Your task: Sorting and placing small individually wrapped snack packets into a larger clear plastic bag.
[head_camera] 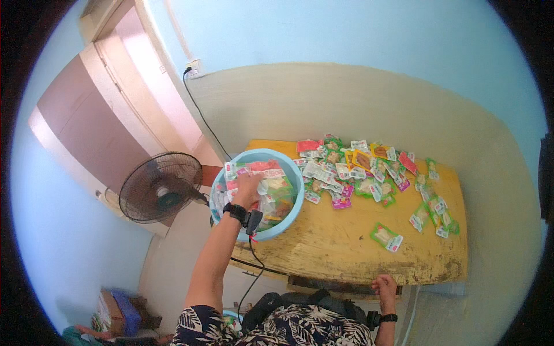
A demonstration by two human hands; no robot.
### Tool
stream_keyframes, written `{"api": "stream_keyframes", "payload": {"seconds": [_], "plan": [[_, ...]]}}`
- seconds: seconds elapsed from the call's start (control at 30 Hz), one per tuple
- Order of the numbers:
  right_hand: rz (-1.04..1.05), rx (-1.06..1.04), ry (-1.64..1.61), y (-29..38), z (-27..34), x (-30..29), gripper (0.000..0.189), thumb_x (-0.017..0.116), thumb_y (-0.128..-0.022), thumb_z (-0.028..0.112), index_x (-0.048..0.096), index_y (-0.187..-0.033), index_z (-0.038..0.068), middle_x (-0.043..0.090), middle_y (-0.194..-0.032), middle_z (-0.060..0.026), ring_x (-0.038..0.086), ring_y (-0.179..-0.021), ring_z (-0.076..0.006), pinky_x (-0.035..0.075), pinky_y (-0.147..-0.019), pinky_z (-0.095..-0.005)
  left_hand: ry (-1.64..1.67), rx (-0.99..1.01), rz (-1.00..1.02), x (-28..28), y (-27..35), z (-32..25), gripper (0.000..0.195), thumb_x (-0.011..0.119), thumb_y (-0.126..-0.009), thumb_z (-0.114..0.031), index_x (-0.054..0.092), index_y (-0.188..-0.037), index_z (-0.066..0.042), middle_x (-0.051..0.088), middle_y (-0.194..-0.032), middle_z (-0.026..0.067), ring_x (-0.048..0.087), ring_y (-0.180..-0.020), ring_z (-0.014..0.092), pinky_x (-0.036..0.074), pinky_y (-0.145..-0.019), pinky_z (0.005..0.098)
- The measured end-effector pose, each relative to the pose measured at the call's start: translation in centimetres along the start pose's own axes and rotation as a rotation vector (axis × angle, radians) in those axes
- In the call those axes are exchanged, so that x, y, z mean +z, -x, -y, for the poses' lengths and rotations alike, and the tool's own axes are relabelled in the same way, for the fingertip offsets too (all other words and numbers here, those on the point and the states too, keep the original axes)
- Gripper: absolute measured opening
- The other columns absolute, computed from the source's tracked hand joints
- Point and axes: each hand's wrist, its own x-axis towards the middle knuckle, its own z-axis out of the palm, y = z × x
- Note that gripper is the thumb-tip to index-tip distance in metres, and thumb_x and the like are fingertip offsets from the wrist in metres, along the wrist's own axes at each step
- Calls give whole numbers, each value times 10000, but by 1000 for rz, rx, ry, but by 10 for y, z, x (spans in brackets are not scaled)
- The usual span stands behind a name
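Note:
My left hand [248,190] reaches into a light blue plastic basin [295,207] at the table's left end. It touches a clear printed plastic bag [275,173] lying over food packets [281,209] in the basin. Its fingertips are partly hidden, so whether it grips the bag does not show. By the table's front edge, my right hand [384,285] has loosely curled fingers with nothing visible in them. The nearest thing on the tabletop to it is a single green-edged food packet [386,236].
Many sealed packets [342,173] are heaped along the back of the worn yellow table [329,242]. A smaller group [435,212] lies at the right. A black fan [162,188] stands left of the basin, near a power cord [203,114]. Boxes [117,311] sit lower left.

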Motion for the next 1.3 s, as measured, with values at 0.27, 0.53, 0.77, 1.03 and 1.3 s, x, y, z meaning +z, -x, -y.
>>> {"api": "stream_keyframes", "payload": {"seconds": [0.27, 0.53, 0.77, 1.03, 1.3], "plan": [[-71, 87, -3, 26, -11, -9, 105, 594, -951, 144, 627, -999, 57, 678, -807, -77, 633, -677, -119, 498, -565, -282, -280, -15, -210, 3, -74, 71, 208, 751, -788, -166, 653, -899, -19, 663, -798, 104, 655, -638, 226, 538, -567, 332], [-40, 12, -101, 19, -26, -18, 116, 576, -961, 115, 620, -1026, 29, 669, -845, -68, 637, -728, -129, 530, -633, -291, -1588, 652, 285, -30, -89, 71, 248, 779, -727, -257, 659, -824, -62, 672, -796, 105, 654, -774, 295, 502, -710, 438], [-68, -188, 295, 35, -54, -31, 127, 575, -935, 124, 657, -1000, 50, 680, -943, -87, 668, -826, -209, 536, -731, -362, -550, 177, 3, -34, -41, 37, 361, 630, -860, -62, 547, -1207, -12, 593, -1152, 136, 584, -1045, 204, 504, -819, 299], [-91, -589, 1020, 36, -58, -37, 231, 566, -932, 263, 679, -1056, 105, 665, -1071, -114, 585, -1074, -338, 437, -956, -498, -65, 311, -116, 31, 106, 16, 401, 581, -918, -38, 474, -1293, 55, 522, -1264, 135, 564, -1162, 244, 520, -921, 362], [411, -131, 1340, -5, -30, -24, 501, 385, -986, 492, 646, -1192, 117, 600, -1241, -176, 506, -1235, -366, 369, -1030, -567, -76, 247, -121, 25, 145, 27, 357, 602, -905, -29, 547, -1253, 26, 554, -1286, 138, 615, -1118, 248, 533, -893, 336]]}}
